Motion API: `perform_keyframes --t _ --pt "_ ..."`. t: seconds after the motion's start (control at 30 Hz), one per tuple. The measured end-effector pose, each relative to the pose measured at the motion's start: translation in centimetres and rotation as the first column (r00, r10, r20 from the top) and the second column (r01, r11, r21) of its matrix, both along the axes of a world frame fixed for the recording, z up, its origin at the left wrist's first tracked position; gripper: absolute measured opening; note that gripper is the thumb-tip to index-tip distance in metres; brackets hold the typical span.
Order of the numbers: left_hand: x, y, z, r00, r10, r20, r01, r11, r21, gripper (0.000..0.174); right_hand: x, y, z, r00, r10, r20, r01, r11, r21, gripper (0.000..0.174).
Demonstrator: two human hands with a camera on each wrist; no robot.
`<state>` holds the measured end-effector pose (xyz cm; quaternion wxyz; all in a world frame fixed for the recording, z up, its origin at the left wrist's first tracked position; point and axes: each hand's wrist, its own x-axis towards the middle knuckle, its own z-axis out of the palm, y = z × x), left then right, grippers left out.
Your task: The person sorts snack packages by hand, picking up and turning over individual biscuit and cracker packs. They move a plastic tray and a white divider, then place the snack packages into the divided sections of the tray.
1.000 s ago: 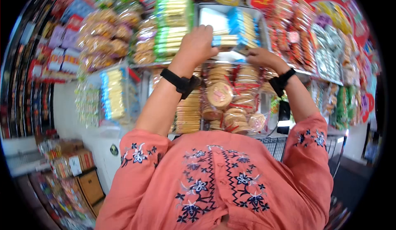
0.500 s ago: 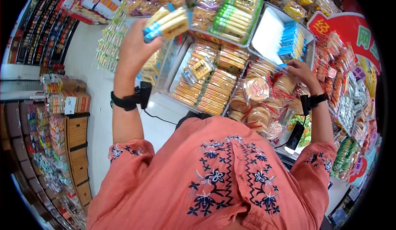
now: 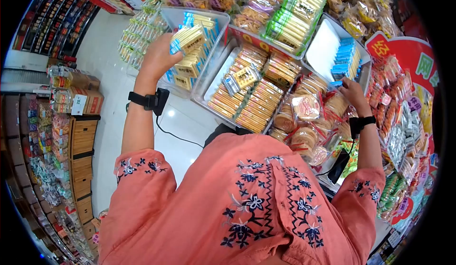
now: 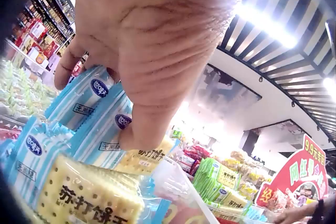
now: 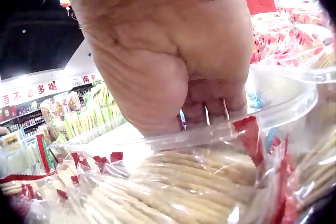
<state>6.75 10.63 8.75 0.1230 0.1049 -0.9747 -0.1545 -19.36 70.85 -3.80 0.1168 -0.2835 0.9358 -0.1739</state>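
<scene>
My left hand (image 3: 157, 56) grips blue-and-white soda cracker packs (image 3: 190, 38) above a clear bin (image 3: 209, 68) of the same kind. In the left wrist view, the thumb presses against the striped blue wrapper ends (image 4: 107, 129), and another cracker pack (image 4: 84, 192) shows its printed face just below. My right hand (image 3: 352, 95) reaches over the near rim of a grey bin (image 3: 327, 63), fingers curled down at a blue wrapper end (image 3: 336, 83). More blue packs (image 3: 346, 58) stand inside there. The right wrist view shows these fingers behind the clear rim (image 5: 210, 137), their tips hidden.
Between the hands sits a tray of stacked biscuits (image 3: 259, 104) with one loose pack (image 3: 241, 79) on top. Bagged round crackers (image 3: 306, 108) fill the bin by my right wrist. Green packs (image 3: 297, 15) stand behind. A cable (image 3: 178, 139) hangs from the left wrist camera.
My left hand carried cracker packs from the grey bin to the left, then lowered them over the clear bin. My right hand stayed at the grey bin while the view turned left.
</scene>
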Motion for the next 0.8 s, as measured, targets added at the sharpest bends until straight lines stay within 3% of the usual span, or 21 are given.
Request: perform_keyframes --t 0.23,0.4,0.5,0.6,0.67,0.77,0.8 --pt "0.1 -1.5 -0.2 0.993 0.011 0.118 -0.013 1.000 0.020 0.048 2.2 -0.7 5.1 0.982 -0.057 -0.178 0.028 0.986 -0.163 0.030" --pt "-1.5 -2.9 3.1 0.983 -0.152 0.098 0.157 0.987 -0.043 0.052 4.3 -3.4 10.4 0.996 -0.073 -0.043 0.051 0.923 -0.381 0.022" --pt "-4.1 -3.3 4.9 0.964 -0.201 0.173 0.220 0.970 -0.104 0.055 6.4 -6.4 13.4 0.994 -0.075 0.078 0.102 0.882 -0.459 0.022" --pt "-7.4 -5.8 3.2 0.940 -0.322 0.113 0.329 0.943 -0.049 0.052 8.4 -9.1 15.7 0.999 -0.040 0.008 0.041 0.935 -0.354 0.023" --pt "-9.0 -6.5 3.1 0.930 -0.346 0.124 0.351 0.936 -0.021 0.053 10.1 -11.3 17.2 0.999 0.005 0.051 0.018 0.903 -0.429 0.023" --pt "-9.7 -6.8 3.4 0.935 -0.336 0.117 0.300 0.921 0.249 0.053 11.7 -13.8 19.5 0.994 0.048 0.097 0.005 0.877 -0.480 0.022" --pt "-9.8 -6.8 3.5 0.933 -0.334 0.136 0.291 0.920 0.262 0.054 12.0 -14.6 20.3 0.994 0.061 0.093 -0.010 0.881 -0.474 0.021"
